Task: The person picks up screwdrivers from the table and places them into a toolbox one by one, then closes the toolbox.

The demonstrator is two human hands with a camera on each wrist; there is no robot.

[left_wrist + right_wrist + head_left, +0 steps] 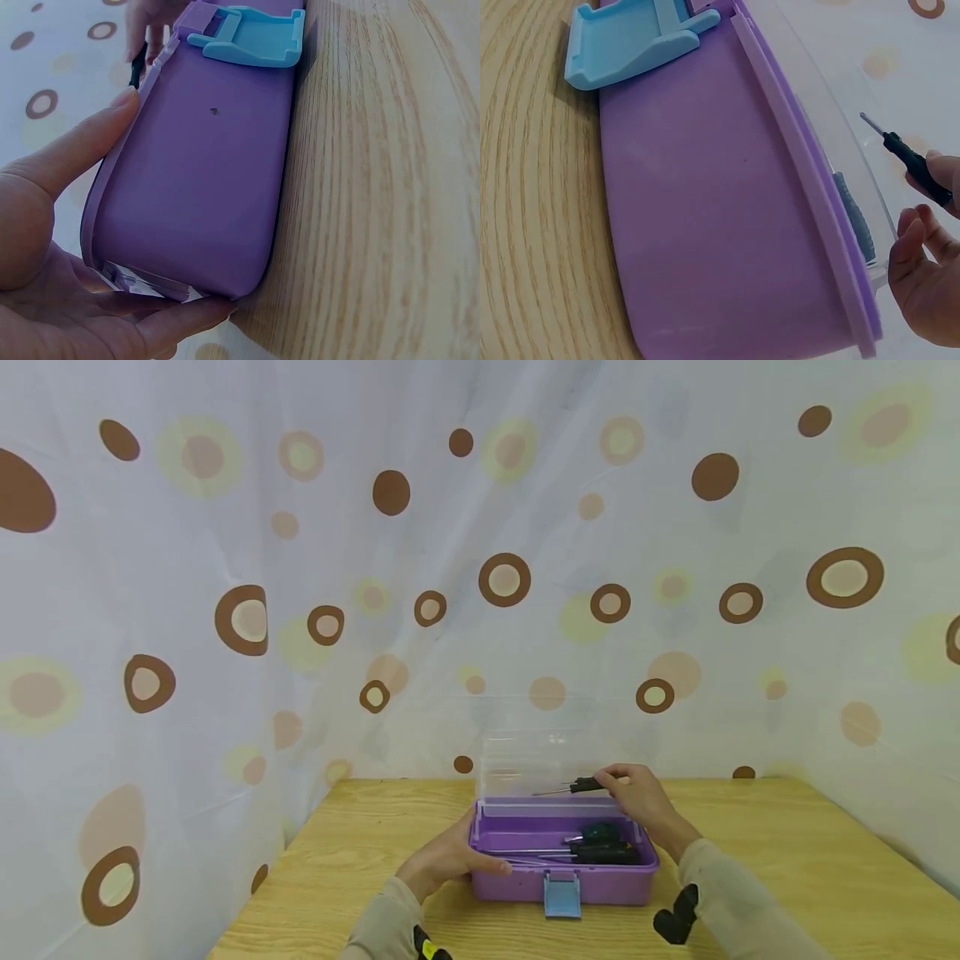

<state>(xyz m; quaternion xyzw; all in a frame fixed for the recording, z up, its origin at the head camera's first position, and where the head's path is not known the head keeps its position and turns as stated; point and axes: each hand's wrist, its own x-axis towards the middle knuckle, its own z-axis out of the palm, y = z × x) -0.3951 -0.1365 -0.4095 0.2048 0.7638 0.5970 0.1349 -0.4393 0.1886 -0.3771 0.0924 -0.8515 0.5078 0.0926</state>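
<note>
A purple toolbox (510, 887) with a light-blue latch (562, 897) on its front stands on the table, its clear lid (517, 760) raised at the back. My left hand (450, 856) grips the box's left end, thumb lying over the front rim and fingers round the side (172, 330). Above the box's back right, my right hand (637, 793) pinches the dark handle of a small screwdriver (915, 166), its thin shaft pointing left. Inside the box lie a screwdriver with a thick black handle (611, 853), a dark green handle (600, 832) and several thin metal shafts.
The wooden table (787, 860) extends to both sides of the box. Behind it hangs a white curtain (555, 527) with brown and beige circles, which also runs along the left and right sides.
</note>
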